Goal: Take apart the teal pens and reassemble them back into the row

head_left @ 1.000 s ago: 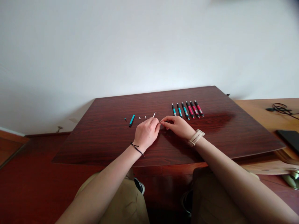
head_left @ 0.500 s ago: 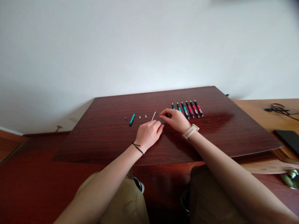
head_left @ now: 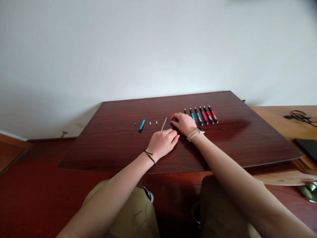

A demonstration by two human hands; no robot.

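My left hand (head_left: 162, 141) rests on the dark wooden table (head_left: 123, 145), fingers loosely curled, holding nothing that I can see. My right hand (head_left: 182, 122), with a beige watch on the wrist, lies farther back with its fingertips on a small dark pen part (head_left: 176, 120). A thin white refill (head_left: 163, 123) lies just left of it. Further left are two tiny white pieces (head_left: 153, 122), a teal pen barrel (head_left: 141, 125) and a small dark tip (head_left: 135, 124).
A row of several teal and red pens (head_left: 201, 115) lies right of my right hand. A lighter wooden surface at the right holds a black cable (head_left: 297, 115) and a dark flat object (head_left: 307, 147). A white wall stands behind the table.
My right hand has moved away from my left hand, back and up the table, carrying the small dark part. My left hand has stayed near the middle and relaxed.
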